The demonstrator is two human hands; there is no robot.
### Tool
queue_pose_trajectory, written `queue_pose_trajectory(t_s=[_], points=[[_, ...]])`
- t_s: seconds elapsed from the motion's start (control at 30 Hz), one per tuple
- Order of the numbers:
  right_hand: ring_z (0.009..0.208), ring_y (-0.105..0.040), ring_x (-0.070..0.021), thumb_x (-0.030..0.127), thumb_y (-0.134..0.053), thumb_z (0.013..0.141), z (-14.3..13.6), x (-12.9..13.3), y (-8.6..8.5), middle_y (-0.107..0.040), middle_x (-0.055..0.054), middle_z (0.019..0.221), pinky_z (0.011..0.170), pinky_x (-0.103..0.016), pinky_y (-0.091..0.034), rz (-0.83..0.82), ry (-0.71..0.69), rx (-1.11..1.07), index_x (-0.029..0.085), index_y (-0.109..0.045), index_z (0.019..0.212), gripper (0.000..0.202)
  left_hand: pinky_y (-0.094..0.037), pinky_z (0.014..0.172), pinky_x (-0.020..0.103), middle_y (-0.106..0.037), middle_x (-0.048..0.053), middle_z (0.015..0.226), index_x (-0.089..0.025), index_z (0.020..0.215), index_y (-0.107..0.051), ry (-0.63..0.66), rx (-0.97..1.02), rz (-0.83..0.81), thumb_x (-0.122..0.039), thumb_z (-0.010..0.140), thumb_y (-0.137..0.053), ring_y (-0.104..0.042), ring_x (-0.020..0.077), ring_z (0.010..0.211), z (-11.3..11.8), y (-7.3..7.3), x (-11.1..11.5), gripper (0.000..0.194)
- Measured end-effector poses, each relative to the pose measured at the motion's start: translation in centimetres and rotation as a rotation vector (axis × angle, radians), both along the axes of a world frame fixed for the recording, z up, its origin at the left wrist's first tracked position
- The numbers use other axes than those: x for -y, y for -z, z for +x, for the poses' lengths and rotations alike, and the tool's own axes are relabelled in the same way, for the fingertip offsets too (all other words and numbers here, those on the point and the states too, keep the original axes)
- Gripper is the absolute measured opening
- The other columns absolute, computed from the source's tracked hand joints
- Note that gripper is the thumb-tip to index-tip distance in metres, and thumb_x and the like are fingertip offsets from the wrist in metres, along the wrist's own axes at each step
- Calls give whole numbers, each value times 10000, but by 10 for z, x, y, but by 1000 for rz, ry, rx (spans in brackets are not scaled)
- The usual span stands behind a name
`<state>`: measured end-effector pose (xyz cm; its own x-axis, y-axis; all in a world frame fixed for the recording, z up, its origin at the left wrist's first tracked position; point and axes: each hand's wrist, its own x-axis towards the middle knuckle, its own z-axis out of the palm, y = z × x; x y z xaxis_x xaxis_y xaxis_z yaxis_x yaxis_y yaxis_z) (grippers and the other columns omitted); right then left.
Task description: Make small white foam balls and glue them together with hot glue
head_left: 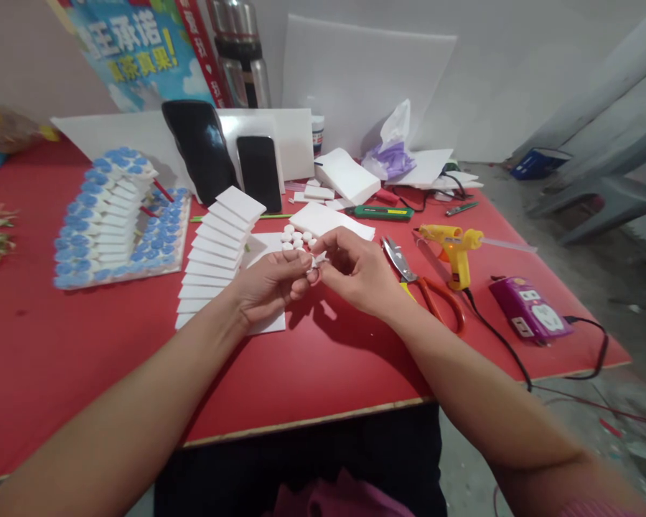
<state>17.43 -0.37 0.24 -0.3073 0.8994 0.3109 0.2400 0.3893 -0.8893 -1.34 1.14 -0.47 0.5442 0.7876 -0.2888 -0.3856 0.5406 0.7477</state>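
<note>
My left hand (274, 280) and my right hand (355, 269) meet over the table, fingertips pinched on a small white piece (319, 263). It looks like a bit of torn paper or foam, partly hidden by my fingers. Just behind them lie several small white round pieces (296, 237). Under and left of my left hand stands a fan of stepped white boards (209, 266), like a small staircase on a white base. Farther left is a similar staircase model (113, 222) covered with blue and white round pieces.
On the right lie red-handled pliers (431, 287), a yellow glue gun (452, 248) with its cord, and a purple power socket box (530, 309). Behind are a green cutter knife (383, 212), white foam blocks (349, 176), a phone (259, 174) and a tissue pack (390, 159).
</note>
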Motion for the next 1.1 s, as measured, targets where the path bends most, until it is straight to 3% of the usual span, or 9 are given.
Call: queue_pose_trajectory(t_s=[0.3, 0.57, 0.63, 0.73, 0.83, 1.1], points=[[594, -598, -111, 108, -586, 827, 3, 0, -1, -719, 30, 718, 573, -249, -435, 14, -41, -11, 212, -601, 882, 119, -384, 386, 114, -661, 32, 670, -108, 735, -744, 73, -102, 65, -303, 744, -948, -478, 28, 442, -4, 3, -1, 283], [620, -558, -111, 111, -590, 820, 14, -1, -5, -706, 9, 779, 616, -267, -447, 285, -28, 168, 206, -682, 869, 142, -417, 431, 141, -702, 35, 654, -120, 741, -720, 62, -121, 141, -353, 648, -1004, -516, 38, 448, -2, -2, -1, 379], [615, -570, -115, 134, -597, 834, 14, -1, -7, -693, 12, 775, 605, -267, -452, 211, -6, 127, 209, -664, 897, 119, -456, 448, 167, -703, 25, 632, -131, 760, -717, 25, -156, 205, -357, 648, -1003, -555, 62, 449, -2, -4, -1, 381], [551, -558, -110, 248, -623, 890, 11, -3, -10, -679, 19, 757, 541, -259, -437, -30, 25, 0, 211, -613, 951, 72, -507, 475, 196, -722, 22, 653, -146, 795, -707, -57, -234, 304, -349, 684, -982, -612, 94, 470, -3, -4, 0, 359], [531, -531, -111, 352, -643, 921, 8, -5, -10, -644, 15, 686, 517, -259, -406, -171, 41, 20, 201, -592, 847, 175, -531, 481, 202, -719, 9, 643, -159, 834, -698, -97, -301, 366, -326, 705, -968, -642, 112, 488, -3, -5, 2, 342], [591, -464, -120, 304, -596, 979, 12, -6, -4, -568, 30, 622, 582, -265, -336, 7, -5, 250, 187, -625, 804, 212, -538, 404, 230, -720, 19, 629, -168, 843, -672, -111, -378, 377, -401, 745, -936, -654, 149, 473, 0, -5, 6, 366]])
